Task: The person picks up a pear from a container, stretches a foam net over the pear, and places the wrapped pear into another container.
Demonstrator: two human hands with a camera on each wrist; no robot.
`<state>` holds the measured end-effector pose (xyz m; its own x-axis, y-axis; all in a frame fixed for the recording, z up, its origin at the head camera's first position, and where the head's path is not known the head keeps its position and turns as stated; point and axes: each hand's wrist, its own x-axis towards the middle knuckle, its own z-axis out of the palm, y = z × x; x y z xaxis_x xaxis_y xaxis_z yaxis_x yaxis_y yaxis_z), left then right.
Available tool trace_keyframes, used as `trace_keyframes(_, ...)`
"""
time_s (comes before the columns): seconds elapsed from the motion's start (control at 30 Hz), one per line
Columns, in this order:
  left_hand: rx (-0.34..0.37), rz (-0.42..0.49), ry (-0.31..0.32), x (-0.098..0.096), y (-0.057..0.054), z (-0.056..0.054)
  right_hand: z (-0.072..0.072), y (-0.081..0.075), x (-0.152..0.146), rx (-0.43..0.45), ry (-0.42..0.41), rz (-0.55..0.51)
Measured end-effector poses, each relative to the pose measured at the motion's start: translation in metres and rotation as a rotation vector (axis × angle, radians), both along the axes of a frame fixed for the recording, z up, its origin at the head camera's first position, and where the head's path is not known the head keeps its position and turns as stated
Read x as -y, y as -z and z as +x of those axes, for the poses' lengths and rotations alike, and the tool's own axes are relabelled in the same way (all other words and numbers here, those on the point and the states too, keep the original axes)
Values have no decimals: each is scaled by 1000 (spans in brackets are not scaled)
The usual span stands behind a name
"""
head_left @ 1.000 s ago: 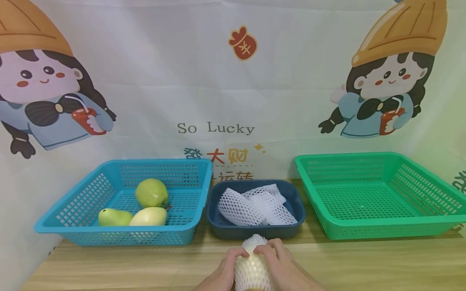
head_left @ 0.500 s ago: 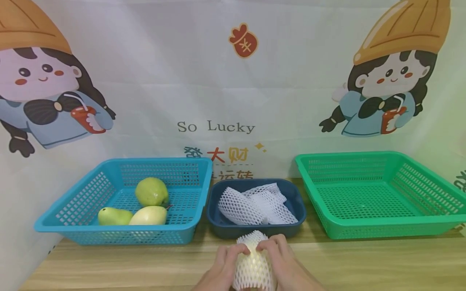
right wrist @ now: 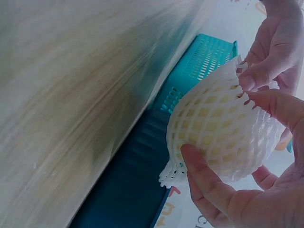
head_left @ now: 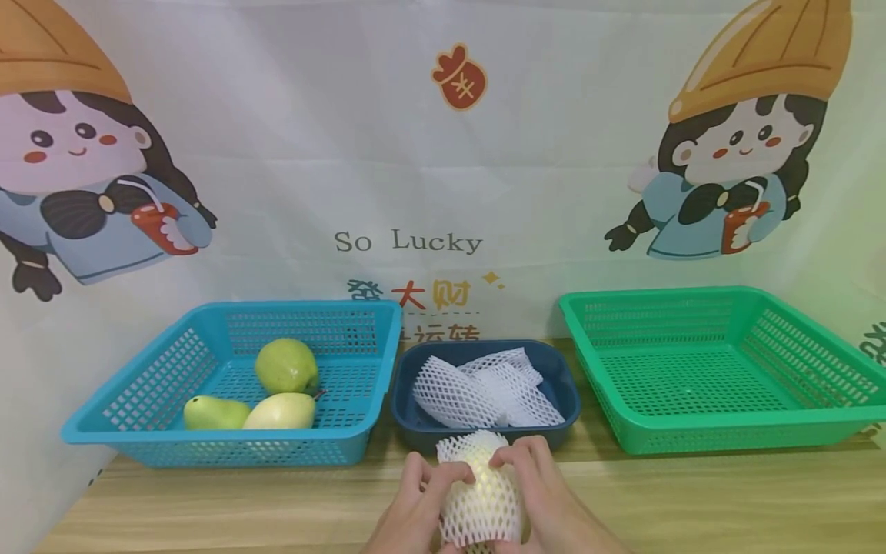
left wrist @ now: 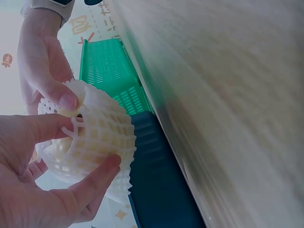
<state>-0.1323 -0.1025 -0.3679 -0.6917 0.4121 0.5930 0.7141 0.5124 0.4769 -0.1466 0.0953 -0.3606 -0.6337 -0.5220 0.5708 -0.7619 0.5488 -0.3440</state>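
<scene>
A pale yellow pear (right wrist: 211, 118) shows through the mesh of a white foam net sleeve (head_left: 481, 496), held up just in front of the navy tray. My left hand (head_left: 418, 504) grips it from the left, thumb and fingers on the mesh. From the right, my right hand (head_left: 550, 500) holds the other side the same way. Both thumbs lie at the sleeve's near rim in the wrist views, where the net's edge (left wrist: 76, 128) is spread around the pear's end. Part of the pear is hidden by the net and fingers.
On the left, a blue basket (head_left: 242, 437) holds a green pear (head_left: 287, 366) and two paler pears (head_left: 280, 412). A navy tray (head_left: 484, 440) behind the hands contains more white foam nets (head_left: 460, 392). A green basket (head_left: 747, 423) stands on the right, before a printed cloth backdrop (head_left: 519, 192).
Both hands and the netted pear have risen slightly toward the tray. The sleeve's far end has spread wider, and its near rim now shows higher, with fingers beneath it.
</scene>
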Motion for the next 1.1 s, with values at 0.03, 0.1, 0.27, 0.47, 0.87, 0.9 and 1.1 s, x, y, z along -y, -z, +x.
trace_keyframes(0.03,6,-4,5,1,0,0,0,0,0,11,1,5)
trace_keyframes(0.1,28,-13,6,2,-1,1,0,0,-1,57,-2,14)
trace_keyframes(0.27,75,-49,-19,2,-3,3,-1,3,-3,76,-21,24)
trace_keyframes(0.47,197,-114,-24,2,-2,0,-3,6,-3,108,-16,74)
trace_keyframes(0.87,498,-260,141,13,-10,0,-4,-18,-19,608,-135,130)
trace_keyframes(0.9,556,-270,178,16,-13,-1,-4,-22,-21,673,-124,97)
trace_keyframes(1.1,819,-192,293,27,-31,-8,-6,-33,-27,913,12,17)
